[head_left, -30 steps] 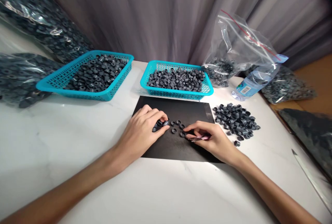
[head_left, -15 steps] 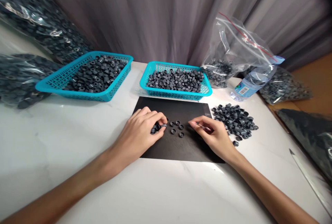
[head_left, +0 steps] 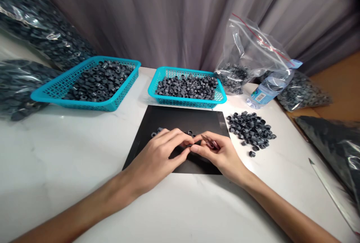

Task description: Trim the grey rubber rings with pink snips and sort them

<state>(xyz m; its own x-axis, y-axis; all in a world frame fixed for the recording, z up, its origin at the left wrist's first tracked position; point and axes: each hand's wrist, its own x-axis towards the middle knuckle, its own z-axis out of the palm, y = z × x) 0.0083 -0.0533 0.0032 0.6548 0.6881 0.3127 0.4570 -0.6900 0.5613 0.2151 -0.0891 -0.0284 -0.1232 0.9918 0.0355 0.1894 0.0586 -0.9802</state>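
Note:
My left hand (head_left: pixel 164 153) is closed over the black mat, thumb and fingers pinching a small dark plastic cap (head_left: pixel 190 145), mostly hidden by fingertips. My right hand (head_left: pixel 221 153) meets it there, its thumb and forefinger touching the same cap. Tucked in the right palm is a small pointed metal tool (head_left: pixel 210 142) with reddish handles; its exact kind is unclear. Behind the fingertips a few dark caps (head_left: pixel 190 133) lie on the mat (head_left: pixel 180 117), partly covered. Dark hollow pieces (head_left: pixel 153 135) also show beyond the left knuckles.
Two blue baskets (head_left: pixel 112 105) (head_left: pixel 185 103) of dark pieces stand at the back. A loose pile of caps (head_left: pixel 251 128) lies right of the mat, below a tilted water bottle (head_left: pixel 264 93) and a zip bag (head_left: pixel 239 55). Filled bags (head_left: pixel 25 81) crowd the left side.
My hands have come together over the mat's middle; the left moved right and the right moved left. Their fingertips now meet at one cap, and pieces formerly under the left hand are uncovered.

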